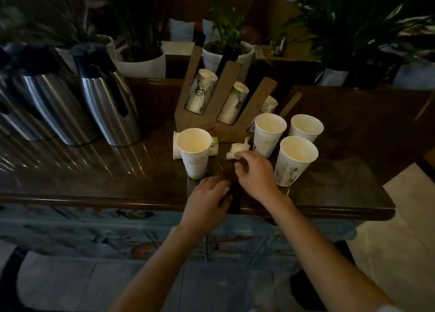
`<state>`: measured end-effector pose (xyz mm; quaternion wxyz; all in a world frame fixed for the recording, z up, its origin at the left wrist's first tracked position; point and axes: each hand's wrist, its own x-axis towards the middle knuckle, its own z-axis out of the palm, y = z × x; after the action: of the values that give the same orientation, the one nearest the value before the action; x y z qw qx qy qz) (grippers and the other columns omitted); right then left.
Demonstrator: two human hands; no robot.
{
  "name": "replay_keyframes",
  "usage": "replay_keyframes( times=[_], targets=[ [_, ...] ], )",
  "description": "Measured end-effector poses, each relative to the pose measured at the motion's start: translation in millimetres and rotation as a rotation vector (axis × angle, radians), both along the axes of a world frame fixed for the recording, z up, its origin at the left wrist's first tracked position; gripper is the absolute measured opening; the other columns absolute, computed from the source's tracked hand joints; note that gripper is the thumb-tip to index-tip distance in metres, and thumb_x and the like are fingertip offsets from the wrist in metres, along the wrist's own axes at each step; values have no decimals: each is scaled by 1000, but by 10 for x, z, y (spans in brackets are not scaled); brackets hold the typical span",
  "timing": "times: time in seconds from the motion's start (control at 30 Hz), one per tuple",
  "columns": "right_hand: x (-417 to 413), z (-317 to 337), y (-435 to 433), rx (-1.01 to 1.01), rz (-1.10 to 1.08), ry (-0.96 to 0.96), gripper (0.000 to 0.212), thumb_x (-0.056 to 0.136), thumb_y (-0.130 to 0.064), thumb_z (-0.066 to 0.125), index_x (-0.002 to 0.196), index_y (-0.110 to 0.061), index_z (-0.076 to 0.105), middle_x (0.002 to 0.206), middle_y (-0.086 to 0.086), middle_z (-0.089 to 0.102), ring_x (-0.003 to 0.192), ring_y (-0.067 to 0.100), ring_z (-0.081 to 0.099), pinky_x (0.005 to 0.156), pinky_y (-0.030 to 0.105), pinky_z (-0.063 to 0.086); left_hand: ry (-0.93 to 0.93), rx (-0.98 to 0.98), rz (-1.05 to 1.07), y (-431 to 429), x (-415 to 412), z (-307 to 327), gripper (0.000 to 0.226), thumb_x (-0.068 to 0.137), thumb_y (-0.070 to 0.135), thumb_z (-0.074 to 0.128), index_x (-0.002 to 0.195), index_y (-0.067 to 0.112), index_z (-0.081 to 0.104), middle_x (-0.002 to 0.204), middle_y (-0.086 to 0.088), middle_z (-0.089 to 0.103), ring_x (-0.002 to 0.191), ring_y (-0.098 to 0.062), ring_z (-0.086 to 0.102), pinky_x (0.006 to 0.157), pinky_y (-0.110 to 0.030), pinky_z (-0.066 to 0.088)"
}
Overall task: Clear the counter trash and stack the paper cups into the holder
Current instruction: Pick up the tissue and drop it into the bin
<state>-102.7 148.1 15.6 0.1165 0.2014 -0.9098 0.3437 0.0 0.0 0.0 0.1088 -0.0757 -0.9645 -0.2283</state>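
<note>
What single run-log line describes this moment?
right hand: pinching crumpled white tissue | left hand: empty, on dark wooden counter | upright white paper cups: unstacked

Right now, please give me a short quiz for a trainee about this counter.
1. How many cups stand upright in front of the holder?
2. True or false: the right hand touches the tissue.
3. What stands left of the holder: A) steel jugs B) a sink C) a tray?

Key: 1. Four, for example this cup. 2. True. 3. A, the jugs.
</note>
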Motion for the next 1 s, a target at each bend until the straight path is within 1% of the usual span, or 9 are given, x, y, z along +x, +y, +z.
replay_keyframes(
  times=[0.1,0.17,0.27,0.4,0.53,0.6,0.73,0.87,1.0],
  targets=[
    [-353,-40,-225,229,-10,-83,47,91,-22,64,138,-15,57,148,13,48,138,31,41,114,42,31,-124,-105,-5,-13,-85,-84,42,98,35,56,138,22,54,138,0,60,131,-23,55,108,-40,49],
    [-524,-113,-352,379,29,-248,51,93,-27,61,142,-17,52,154,14,40,142,36,34,115,47,30,-193,-148,6,-21,-76,-146,47,99,32,53,145,21,50,151,-2,51,144,-26,44,119,-41,39],
    [-515,-275,-372,438,54,-246,36,93,-28,61,126,-16,64,135,11,56,123,34,53,98,45,50,-224,-201,-25,-57,-16,-217,58,98,24,54,154,21,40,165,-4,33,156,-28,26,126,-42,25],
    [-216,-395,-204,334,47,-83,22,90,-17,66,110,-15,73,123,9,65,112,30,58,92,39,50,-201,-220,-68,-116,65,-204,64,94,15,59,155,20,40,166,-4,33,156,-27,27,126,-42,24],
    [251,-357,139,269,111,-125,18,87,-12,70,103,-17,75,116,5,64,108,24,60,87,26,43,-157,-106,-118,-172,149,-150,48,91,2,60,138,12,63,147,-9,58,138,-30,52,111,-38,47],
    [551,-296,318,203,146,-207,27,86,-12,72,112,-20,71,113,2,62,102,15,59,83,20,39,-128,-70,-162,-164,203,-150,38,89,8,63,126,8,71,135,-12,67,123,-33,63,99,-41,57],
    [1137,-307,741,94,203,-335,40,86,-12,75,124,-21,66,113,-6,54,103,0,50,85,3,35,-88,18,-238,58,396,-258,23,82,-3,74,99,9,80,115,-10,77,100,-30,74,79,-35,62],
    [1519,-577,1252,83,208,-444,20,86,-15,72,104,-21,72,121,-2,54,115,7,53,96,15,41,-256,47,-351,499,498,-545,15,82,-7,71,80,8,75,91,-7,76,84,-24,73,69,-35,60],
    [1653,-1004,1917,27,93,-583,13,84,-12,66,95,-17,71,98,2,72,93,21,68,79,38,55,-492,37,-413,1280,390,-973,24,82,-12,67,63,3,66,71,-16,69,66,-29,68,59,-34,52]
  ],
)
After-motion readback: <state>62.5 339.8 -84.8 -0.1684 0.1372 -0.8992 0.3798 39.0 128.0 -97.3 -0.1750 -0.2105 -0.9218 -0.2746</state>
